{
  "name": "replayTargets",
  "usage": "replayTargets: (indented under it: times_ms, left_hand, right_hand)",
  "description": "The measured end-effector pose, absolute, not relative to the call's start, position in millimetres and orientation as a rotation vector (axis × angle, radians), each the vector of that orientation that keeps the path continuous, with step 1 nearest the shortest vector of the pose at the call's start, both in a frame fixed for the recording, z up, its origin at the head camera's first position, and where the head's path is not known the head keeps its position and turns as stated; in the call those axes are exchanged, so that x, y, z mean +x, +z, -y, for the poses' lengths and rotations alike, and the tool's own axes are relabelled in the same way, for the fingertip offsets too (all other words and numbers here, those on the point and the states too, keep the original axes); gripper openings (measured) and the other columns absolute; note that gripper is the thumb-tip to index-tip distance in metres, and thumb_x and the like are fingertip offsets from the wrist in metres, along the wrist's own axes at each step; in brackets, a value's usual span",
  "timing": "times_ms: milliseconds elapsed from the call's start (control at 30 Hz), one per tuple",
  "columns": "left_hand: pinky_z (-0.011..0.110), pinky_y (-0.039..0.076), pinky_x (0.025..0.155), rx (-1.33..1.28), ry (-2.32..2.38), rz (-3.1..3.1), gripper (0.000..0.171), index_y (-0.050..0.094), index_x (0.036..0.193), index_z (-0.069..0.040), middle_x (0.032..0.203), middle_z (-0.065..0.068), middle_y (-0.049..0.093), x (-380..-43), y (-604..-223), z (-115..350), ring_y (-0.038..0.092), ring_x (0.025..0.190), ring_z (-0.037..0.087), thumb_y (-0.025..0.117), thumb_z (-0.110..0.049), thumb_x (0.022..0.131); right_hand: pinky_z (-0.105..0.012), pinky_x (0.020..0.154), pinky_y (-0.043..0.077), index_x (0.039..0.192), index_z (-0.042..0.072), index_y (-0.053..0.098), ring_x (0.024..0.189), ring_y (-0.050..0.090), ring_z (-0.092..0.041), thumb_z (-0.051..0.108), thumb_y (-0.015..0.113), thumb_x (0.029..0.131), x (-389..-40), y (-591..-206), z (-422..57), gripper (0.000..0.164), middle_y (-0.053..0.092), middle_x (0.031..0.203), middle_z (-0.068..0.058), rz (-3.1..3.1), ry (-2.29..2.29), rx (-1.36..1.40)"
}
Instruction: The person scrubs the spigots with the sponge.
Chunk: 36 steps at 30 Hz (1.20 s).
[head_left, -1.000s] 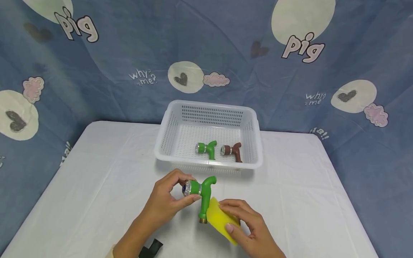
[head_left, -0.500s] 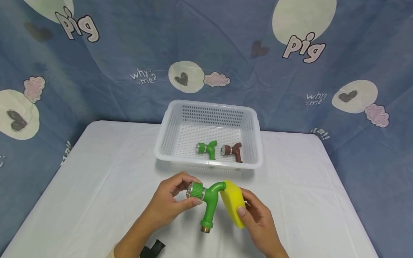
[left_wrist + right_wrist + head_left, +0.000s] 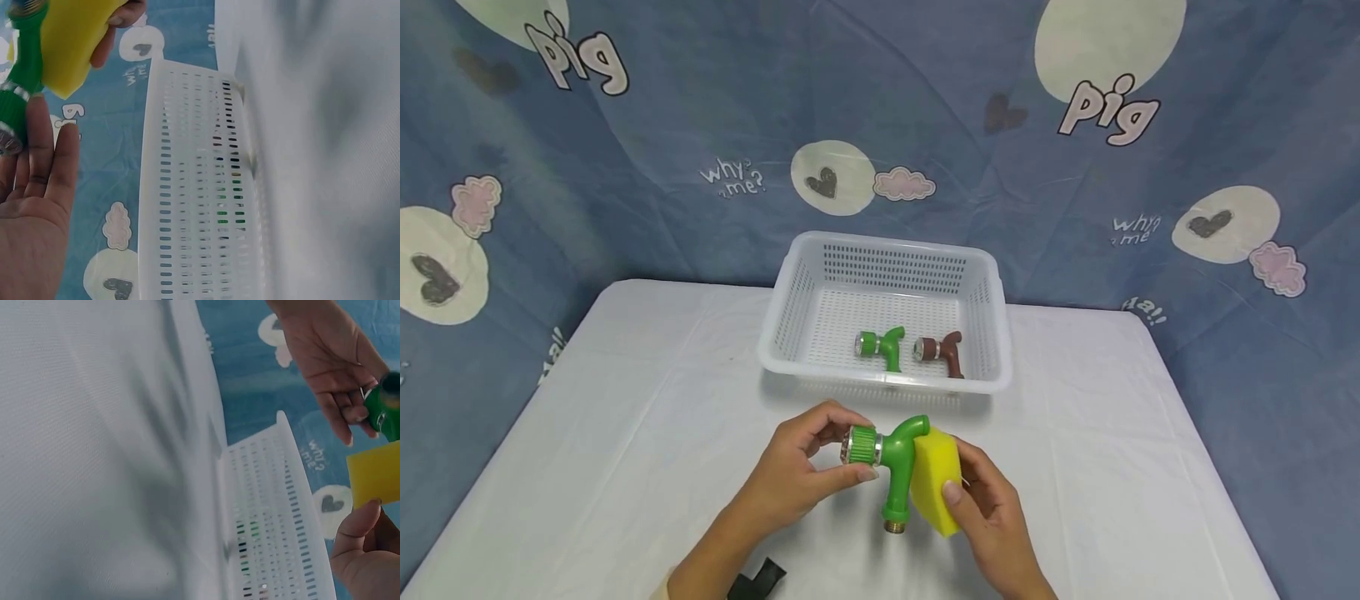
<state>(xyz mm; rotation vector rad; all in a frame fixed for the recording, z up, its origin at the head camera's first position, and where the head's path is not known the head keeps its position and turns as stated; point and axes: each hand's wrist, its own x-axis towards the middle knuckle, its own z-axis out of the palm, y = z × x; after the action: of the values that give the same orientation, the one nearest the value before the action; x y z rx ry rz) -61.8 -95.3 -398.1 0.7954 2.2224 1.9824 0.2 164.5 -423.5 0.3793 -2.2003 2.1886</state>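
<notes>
My left hand [image 3: 801, 467] pinches the ribbed knob end of a green faucet [image 3: 898, 467], holding it above the table with its brass threaded end pointing down. On the other side, my right hand [image 3: 996, 508] grips a yellow sponge [image 3: 936, 482] between thumb and fingers. The sponge's face lies against the faucet's right side, just below the spout. In the left wrist view the green faucet [image 3: 25, 69] and the yellow sponge [image 3: 72, 47] appear at the upper left. The right wrist view catches the sponge [image 3: 376, 476] only partly, at its right edge.
A white perforated basket [image 3: 782, 329] stands at the back of the white-covered table [image 3: 662, 400]. In it lie another green faucet [image 3: 890, 348] and a brown faucet [image 3: 951, 353]. A black object [image 3: 757, 581] is by the left forearm. A patterned blue cloth [image 3: 700, 225] hangs behind.
The sponge has moved from the faucet's lower body up to the spout, then slightly down along its right side. My left hand has shifted the faucet a little right and turned it.
</notes>
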Motion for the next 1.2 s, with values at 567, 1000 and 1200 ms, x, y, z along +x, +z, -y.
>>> replayTargets:
  times_ms: [567, 1000, 1200]
  left_hand:
    - [0.030, 0.058, 0.092, 0.795, 1.999, -2.307, 0.038, 0.070, 0.118, -0.016, 0.108, 0.001, 0.073, -66.9, -390.9, 104.9, 0.066, 0.090, 0.020, 0.086, -0.004, 0.086]
    - [0.032, 0.057, 0.096, 0.803, 1.946, -2.359, 0.036, 0.070, 0.115, -0.017, 0.109, -0.002, 0.074, -67.2, -392.3, 104.0, 0.068, 0.092, 0.019, 0.089, -0.010, 0.085]
    - [0.033, 0.055, 0.098, 0.710, 1.869, -2.474, 0.037, 0.070, 0.115, -0.022, 0.103, -0.007, 0.072, -69.2, -391.3, 112.5, 0.067, 0.092, 0.017, 0.090, -0.016, 0.084]
  right_hand:
    - [-0.034, 0.082, 0.055, 0.140, 0.009, 0.063, 0.100, 0.062, -0.023, -0.006, 0.055, 0.103, 6.1, -424.9, -172.6, 0.041, 0.069, 0.124, -0.010, 2.321, 2.250, 0.772]
    - [-0.033, 0.069, 0.058, 0.140, 0.012, 0.064, 0.085, 0.063, -0.022, -0.001, 0.055, 0.105, 1.4, -418.3, -174.2, 0.038, 0.068, 0.122, -0.010, 2.351, 2.220, 0.643]
    - [-0.033, 0.081, 0.054, 0.137, 0.017, 0.068, 0.104, 0.063, -0.022, 0.002, 0.056, 0.105, 5.5, -419.2, -174.8, 0.037, 0.070, 0.127, -0.006, 2.460, 2.220, 0.736]
